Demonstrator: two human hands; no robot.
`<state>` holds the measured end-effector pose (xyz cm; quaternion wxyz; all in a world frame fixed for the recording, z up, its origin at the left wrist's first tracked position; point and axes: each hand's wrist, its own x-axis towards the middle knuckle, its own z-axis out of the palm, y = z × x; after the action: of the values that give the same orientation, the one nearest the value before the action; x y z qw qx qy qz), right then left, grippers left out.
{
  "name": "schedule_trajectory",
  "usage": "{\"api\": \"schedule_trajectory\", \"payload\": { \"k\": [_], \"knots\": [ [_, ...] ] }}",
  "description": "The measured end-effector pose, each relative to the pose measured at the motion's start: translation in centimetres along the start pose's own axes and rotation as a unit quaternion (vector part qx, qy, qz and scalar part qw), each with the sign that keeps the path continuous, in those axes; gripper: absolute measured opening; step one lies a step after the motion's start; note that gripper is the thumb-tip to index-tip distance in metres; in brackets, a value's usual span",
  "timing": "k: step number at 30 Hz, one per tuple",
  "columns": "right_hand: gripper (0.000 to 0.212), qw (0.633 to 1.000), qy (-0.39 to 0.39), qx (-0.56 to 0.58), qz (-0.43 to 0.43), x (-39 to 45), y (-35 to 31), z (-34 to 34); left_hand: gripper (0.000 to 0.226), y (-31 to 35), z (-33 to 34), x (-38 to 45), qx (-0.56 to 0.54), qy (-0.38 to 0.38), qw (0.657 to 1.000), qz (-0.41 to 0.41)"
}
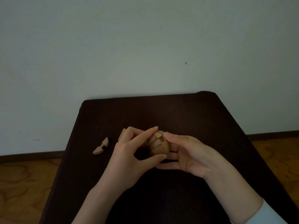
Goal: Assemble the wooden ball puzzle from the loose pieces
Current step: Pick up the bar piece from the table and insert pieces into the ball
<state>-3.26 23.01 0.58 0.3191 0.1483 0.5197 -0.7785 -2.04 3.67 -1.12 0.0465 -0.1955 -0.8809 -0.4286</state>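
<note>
A partly built wooden ball (156, 143) of pale slotted pieces is held between both hands above the dark table (186, 113). My left hand (129, 152) grips it from the left, index finger over the top and thumb underneath. My right hand (187, 152) holds its right side with thumb on top and fingers below. One loose piece (101, 146), two half-discs joined by a short bar, lies on the table to the left. Another loose piece (121, 134) shows partly behind my left hand.
The table is small and dark, set against a pale wall (145, 46). Wooden floor (24, 183) lies to the left and right of it. A light sleeve (262, 214) covers my right forearm at the lower right.
</note>
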Motion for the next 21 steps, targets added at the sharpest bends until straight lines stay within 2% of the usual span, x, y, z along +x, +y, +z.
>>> {"api": "schedule_trajectory", "payload": {
  "k": [7, 21],
  "knots": [
    [0.054, 0.999, 0.023, -0.021, -0.027, 0.07, 0.38, 0.38, 0.069, -0.22, 0.44, -0.06, 0.011, 0.029, 0.999, 0.024],
    [0.051, 0.997, -0.007, -0.05, -0.066, 0.2, 0.52, 0.27, 0.067, -0.7, 0.0, 0.06, 0.015, 0.029, 0.997, 0.076]
  ]
}}
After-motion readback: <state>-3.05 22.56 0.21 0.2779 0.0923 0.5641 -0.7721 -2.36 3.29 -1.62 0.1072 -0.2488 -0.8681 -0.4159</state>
